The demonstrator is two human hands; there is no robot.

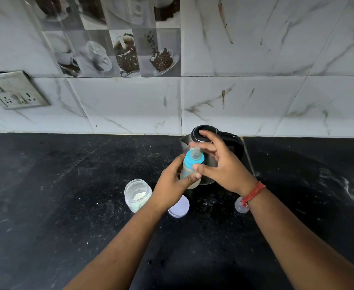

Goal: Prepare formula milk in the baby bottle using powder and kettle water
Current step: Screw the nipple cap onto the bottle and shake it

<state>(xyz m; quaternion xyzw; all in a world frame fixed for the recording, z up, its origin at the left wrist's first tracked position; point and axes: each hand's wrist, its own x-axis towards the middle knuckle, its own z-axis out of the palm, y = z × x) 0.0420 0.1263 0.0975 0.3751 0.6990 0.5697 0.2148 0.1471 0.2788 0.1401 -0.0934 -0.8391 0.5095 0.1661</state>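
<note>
My left hand (pixel 171 183) grips the body of a small baby bottle (pixel 189 170) with cloudy liquid inside, held above the black counter. The bottle has a blue collar (pixel 193 159) and a clear teat. My right hand (pixel 222 164) is around the collar, thumb on its near side and fingers spread over the top. Right behind the bottle stands a steel kettle (pixel 208 135) with a black lid and handle. An open glass jar (pixel 137 194) with white powder stands to the left of my left wrist.
A pale round lid (pixel 180 208) lies on the counter under my left wrist. A small clear cap (pixel 240 207) lies by my right wrist. A wall socket plate (pixel 17 91) is at the left on the tiled wall. The black counter (pixel 67 195) stretches both ways.
</note>
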